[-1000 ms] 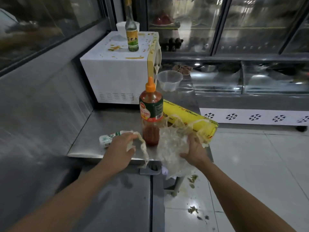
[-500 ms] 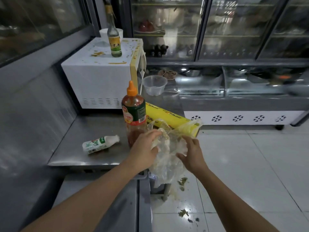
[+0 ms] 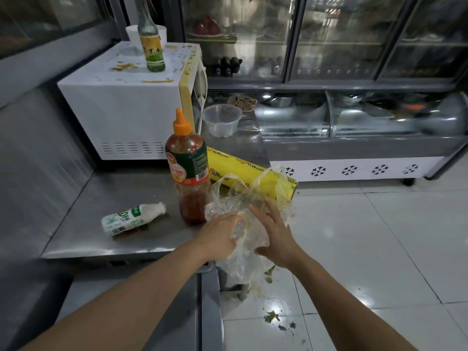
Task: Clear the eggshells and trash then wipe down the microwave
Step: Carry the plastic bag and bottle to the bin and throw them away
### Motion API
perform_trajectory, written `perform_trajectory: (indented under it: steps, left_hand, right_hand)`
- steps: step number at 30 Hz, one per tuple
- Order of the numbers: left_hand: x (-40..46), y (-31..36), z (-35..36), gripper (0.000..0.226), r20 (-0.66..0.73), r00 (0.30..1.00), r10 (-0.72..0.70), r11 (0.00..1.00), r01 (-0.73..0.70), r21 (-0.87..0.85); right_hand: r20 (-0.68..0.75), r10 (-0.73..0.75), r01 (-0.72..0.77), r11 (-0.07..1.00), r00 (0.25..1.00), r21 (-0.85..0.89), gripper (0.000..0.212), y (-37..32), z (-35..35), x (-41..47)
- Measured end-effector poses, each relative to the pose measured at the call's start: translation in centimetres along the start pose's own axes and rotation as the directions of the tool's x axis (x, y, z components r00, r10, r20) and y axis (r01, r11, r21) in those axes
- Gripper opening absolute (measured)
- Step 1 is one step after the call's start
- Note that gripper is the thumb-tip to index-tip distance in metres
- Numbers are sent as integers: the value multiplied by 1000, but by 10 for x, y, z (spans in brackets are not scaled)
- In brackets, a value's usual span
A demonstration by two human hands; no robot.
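Note:
A crumpled clear plastic bag (image 3: 243,198) hangs over the front right corner of the steel counter (image 3: 83,239). My left hand (image 3: 220,236) grips its left side with curled fingers. My right hand (image 3: 276,234) lies against the bag's right side, fingers spread and straight. The white microwave (image 3: 121,110) stands at the back of the counter, its top and door edge spattered with yellow-brown stains. Brownish shell-like pieces (image 3: 241,101) lie behind a clear plastic tub (image 3: 221,120) beside the microwave. A small white drink bottle (image 3: 131,217) lies on its side on the counter.
A tall red sauce bottle (image 3: 188,171) stands just left of the bag, with a yellow cling-wrap box (image 3: 248,171) behind it. A green glass bottle (image 3: 152,46) and a white cup (image 3: 131,34) sit on the microwave. Green scraps (image 3: 273,317) litter the tiled floor. Display fridges line the back.
My left hand left the spot near the small white bottle, carrying a scrap, and moved right to the bag. My right hand's fingers spread out from their grip.

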State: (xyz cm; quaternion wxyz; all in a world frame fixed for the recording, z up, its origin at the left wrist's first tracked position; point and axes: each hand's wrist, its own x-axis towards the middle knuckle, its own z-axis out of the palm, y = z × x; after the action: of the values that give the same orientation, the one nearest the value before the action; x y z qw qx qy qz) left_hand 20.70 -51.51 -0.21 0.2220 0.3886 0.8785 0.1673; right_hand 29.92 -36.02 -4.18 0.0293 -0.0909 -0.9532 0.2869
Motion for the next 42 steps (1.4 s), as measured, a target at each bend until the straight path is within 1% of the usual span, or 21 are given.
perform_trajectory:
  steps: [2, 4, 7, 10, 14, 17, 22, 25, 27, 31, 34, 36, 38, 40, 42]
  left_hand:
    - [1, -4, 0, 63, 13, 1000, 13, 1000, -13, -4]
    - [2, -9, 1, 60, 7, 1000, 27, 999, -27, -24]
    - [-1, -15, 1, 56, -16, 999, 52, 997, -52, -62]
    - [-7, -21, 2, 57, -34, 997, 70, 994, -73, -83]
    - [-14, -26, 1, 58, -57, 996, 67, 992, -73, -102]
    - [-20, -27, 0, 56, -111, 992, 63, 993, -73, -92]
    - [-36, -32, -5, 50, -211, 977, 34, 991, -60, -118]
    - [-49, -44, -13, 45, -275, 961, 7, 989, -48, -143]
    - [-57, -56, -20, 42, -327, 945, -10, 989, -39, -143]
    - [-71, -89, -36, 45, -399, 914, -76, 991, 25, -131]
    - [-74, -118, -47, 53, -451, 879, -153, 986, 106, -129]
    - [-72, -136, -56, 59, -467, 860, -208, 978, 187, -92]
    - [-65, -153, -61, 64, -465, 851, -244, 963, 269, -14]
    - [-59, -165, -65, 65, -451, 847, -280, 941, 336, 47]
    - [-46, -186, -67, 62, -397, 865, -307, 926, 367, 84]
  right_hand:
    - [3, 23, -22, 993, 1000, -112, 99, -1, 4, 5]
    - [3, 31, -30, 984, 1000, -174, 91, -2, 8, 10]
    - [-4, 15, -16, 972, 1000, -234, 77, -3, 14, 15]
    - [1, 26, -24, 957, 1000, -289, 67, -3, 19, 19]
    - [13, 26, -20, 936, 1000, -350, 58, -5, 28, 20]
    - [-6, 23, -24, 922, 1000, -386, 45, -7, 34, 20]
    - [-79, -60, 24, 920, 995, -391, 22, -12, 41, 12]
    - [-117, -53, 10, 941, 992, -338, 16, -19, 38, 8]
    - [-131, -27, -11, 959, 991, -283, 18, -26, 34, 10]
    - [-177, 12, -52, 974, 984, -222, 28, -44, 26, 16]
    - [-217, 6, -48, 981, 976, -186, 27, -55, 22, 21]
    - [-235, 16, -63, 979, 972, -193, 26, -61, 22, 25]
    - [-268, 34, -90, 976, 963, -200, 24, -64, 22, 27]
    - [-270, 52, -109, 974, 962, -200, 23, -67, 20, 25]
    - [-284, 90, -158, 961, 955, -227, 22, -69, 26, 29]
